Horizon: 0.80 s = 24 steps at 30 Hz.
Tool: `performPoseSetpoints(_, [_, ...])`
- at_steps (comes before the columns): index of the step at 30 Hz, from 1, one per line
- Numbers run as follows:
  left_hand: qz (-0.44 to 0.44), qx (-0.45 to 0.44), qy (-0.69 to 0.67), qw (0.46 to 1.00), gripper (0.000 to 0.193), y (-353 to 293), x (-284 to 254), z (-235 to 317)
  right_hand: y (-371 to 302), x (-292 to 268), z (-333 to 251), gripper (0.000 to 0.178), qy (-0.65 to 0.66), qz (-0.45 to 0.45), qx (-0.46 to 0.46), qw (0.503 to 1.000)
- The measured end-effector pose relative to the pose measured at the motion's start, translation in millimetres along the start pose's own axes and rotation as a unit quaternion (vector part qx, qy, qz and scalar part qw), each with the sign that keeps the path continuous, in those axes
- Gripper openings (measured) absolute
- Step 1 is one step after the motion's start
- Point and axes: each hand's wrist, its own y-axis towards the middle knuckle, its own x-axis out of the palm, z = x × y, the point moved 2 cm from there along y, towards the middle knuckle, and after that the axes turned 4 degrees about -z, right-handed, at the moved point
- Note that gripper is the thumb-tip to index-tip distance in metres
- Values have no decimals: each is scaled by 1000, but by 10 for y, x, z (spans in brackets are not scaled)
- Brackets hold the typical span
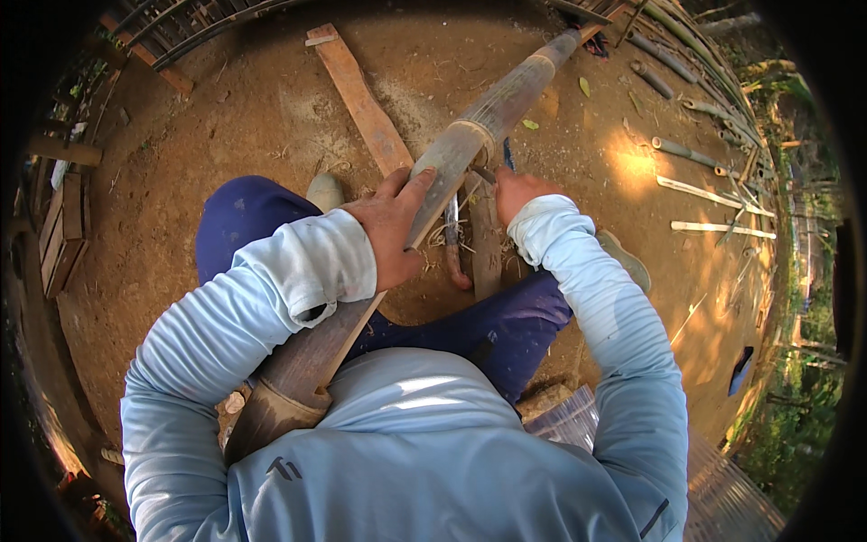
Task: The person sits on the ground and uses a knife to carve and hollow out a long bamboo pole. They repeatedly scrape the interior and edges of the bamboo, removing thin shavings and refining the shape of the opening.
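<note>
A thick bamboo pole (483, 113) runs slantwise from beside my left side, across my lap, to the far upper right. My left hand (393, 226) lies over the pole with its fingers wrapped on its upper side and thumb toward me. My right hand (526, 191) is closed just right of the pole, below a ring-shaped node. A dark narrow piece (485, 174) sticks out from its fingers toward the pole; the rest is hidden in the hand. Below, between my legs, a tool with a reddish-brown handle (458, 262) stands beside a wooden piece (487, 239).
A wooden plank (361, 104) lies on the dirt floor ahead. Cut bamboo lengths (684, 152) and pale strips (713, 194) lie at the right. A wooden crate (65, 235) stands at the left, and a corrugated clear sheet (564, 420) lies behind my right leg.
</note>
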Motion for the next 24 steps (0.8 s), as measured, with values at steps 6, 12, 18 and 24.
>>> performPoseSetpoints(6, [1,3,10,1000,97,2,8,23,18,-56,-61,35,5,-1,1,1000])
performPoseSetpoints(12, [39,36,-7,999,98,36,46,-27,287,125,60,29,69,9,-29,997])
performPoseSetpoints(18, [6,2,4,1000,98,37,12,13,-62,210,252,25,155,61,-70,984])
performPoseSetpoints(24, [0,7,5,1000,98,14,-9,26,-235,636,390,25,243,179,-48,952])
